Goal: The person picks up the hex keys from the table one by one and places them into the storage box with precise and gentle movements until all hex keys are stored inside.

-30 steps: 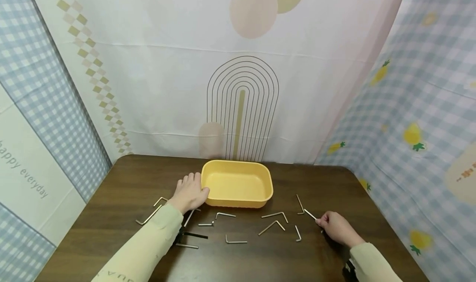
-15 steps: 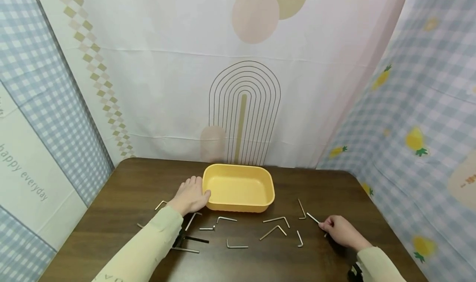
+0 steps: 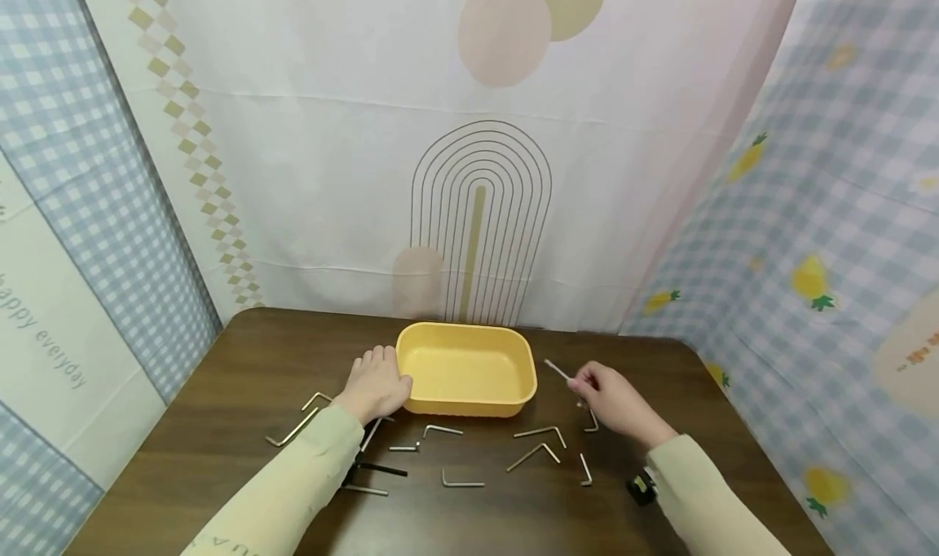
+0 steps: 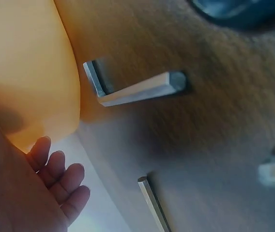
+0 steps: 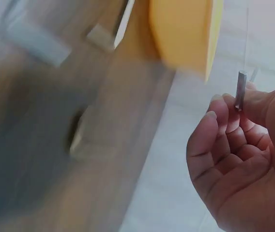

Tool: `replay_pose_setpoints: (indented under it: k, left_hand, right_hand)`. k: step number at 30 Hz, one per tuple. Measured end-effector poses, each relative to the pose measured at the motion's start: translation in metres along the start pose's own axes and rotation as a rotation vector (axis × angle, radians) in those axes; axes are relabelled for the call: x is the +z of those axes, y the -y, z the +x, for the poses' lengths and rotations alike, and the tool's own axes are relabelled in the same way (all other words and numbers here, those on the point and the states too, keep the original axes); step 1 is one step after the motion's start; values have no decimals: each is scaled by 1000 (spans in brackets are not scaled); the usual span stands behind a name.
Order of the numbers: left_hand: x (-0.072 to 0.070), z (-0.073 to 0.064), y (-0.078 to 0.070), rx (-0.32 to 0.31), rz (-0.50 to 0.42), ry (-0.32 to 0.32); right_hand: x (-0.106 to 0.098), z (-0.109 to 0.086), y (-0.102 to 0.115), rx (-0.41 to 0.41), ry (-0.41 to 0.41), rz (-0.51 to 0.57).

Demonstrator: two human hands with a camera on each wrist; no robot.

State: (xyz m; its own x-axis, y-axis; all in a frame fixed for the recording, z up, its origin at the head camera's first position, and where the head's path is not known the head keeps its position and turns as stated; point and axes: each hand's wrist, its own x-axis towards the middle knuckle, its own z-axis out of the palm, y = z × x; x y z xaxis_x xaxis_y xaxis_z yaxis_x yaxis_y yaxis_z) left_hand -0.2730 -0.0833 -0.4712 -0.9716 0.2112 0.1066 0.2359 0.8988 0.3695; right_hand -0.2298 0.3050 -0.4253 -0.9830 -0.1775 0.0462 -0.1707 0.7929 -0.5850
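A yellow plastic bin (image 3: pixel 469 409) stands near the back of the table. My left hand (image 3: pixel 376 385) holds its left wall, thumb over the rim and fingers along the outside, as the left wrist view (image 4: pixel 60 174) hand also shows. My right hand (image 3: pixel 614 401) is to the right of the bin and pinches an L-shaped hex key (image 3: pixel 557 369) between thumb and fingertips. One silver end of this hex key (image 5: pixel 241 89) sticks out of the pinch in the right wrist view. Below the right hand lies another hex key (image 3: pixel 592 422), partly hidden by it.
Several loose hex keys lie in front of the bin, among them a silver one (image 3: pixel 464 483), a brassy one (image 3: pixel 530 456) and a black one (image 3: pixel 385 469). More, such as a gold one (image 3: pixel 295 427), lie beside the left sleeve. Patterned curtains (image 3: pixel 330 173) hang behind the table.
My right hand has moved left and away from me, carrying the hex key from the table's right side toward the bin. The left hand has stayed at the bin's left wall.
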Motion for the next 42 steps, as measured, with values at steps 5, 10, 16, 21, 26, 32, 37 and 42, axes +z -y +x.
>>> replay_pose_setpoints:
  k: [5, 10, 16, 21, 26, 32, 37, 42]
  left_hand:
    - [2, 3, -3, -16, 11, 31]
    - [7, 5, -5, -14, 45, 54]
    - [14, 4, -4, -10, 52, 28]
    - [13, 2, -7, -13, 46, 22]
    - [8, 4, -7, -19, 62, 16]
    - [7, 5, -5, -23, 58, 25]
    - [6, 5, -5, -20, 44, 35]
    - [7, 7, -5, -29, 52, 44]
  right_hand:
    - [23, 27, 37, -52, 29, -5]
    - [45, 45, 56, -74, 63, -18]
    - [66, 58, 70, -96, 152, -24]
    - [81, 64, 73, -105, 196, -54]
    - [90, 72, 75, -97, 188, -71]
    - [96, 78, 73, -111, 194, -75]
    - [99, 81, 70, -96, 201, -66]
    - [102, 84, 68, -76, 187, -75]
